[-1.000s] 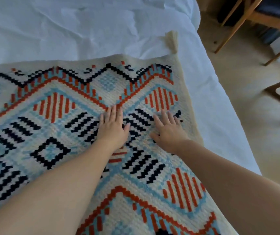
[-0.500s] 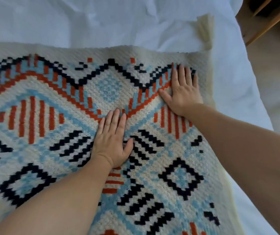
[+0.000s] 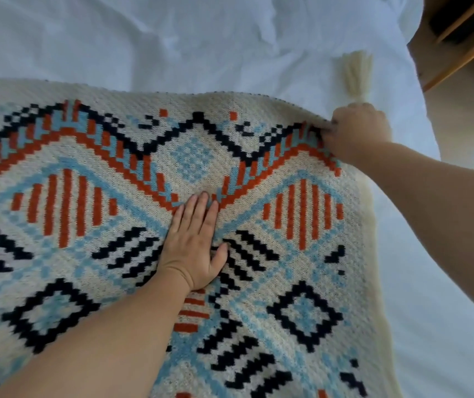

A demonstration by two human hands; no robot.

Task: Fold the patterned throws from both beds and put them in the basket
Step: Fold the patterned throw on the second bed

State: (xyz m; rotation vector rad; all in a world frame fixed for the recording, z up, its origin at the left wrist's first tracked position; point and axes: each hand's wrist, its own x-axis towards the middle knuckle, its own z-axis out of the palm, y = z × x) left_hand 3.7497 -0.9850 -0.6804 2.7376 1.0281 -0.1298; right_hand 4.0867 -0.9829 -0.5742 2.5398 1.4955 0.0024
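The cream knitted throw (image 3: 258,173) with orange, blue and black geometric pattern is lying spread on the white-sheeted bed (image 3: 172,38). The left hand (image 3: 192,245) is pressing flat on its middle, grip fully open. The right hand (image 3: 356,130) is bunching the far right corner, grip curled tight on the fabric, beside the cream tassel (image 3: 355,73).

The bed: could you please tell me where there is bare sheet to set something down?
The white sheet beyond the throw is bare, left of the tassel. A narrower strip runs along the throw's right side. Its far right corner is crowded: the right hand grips it there.
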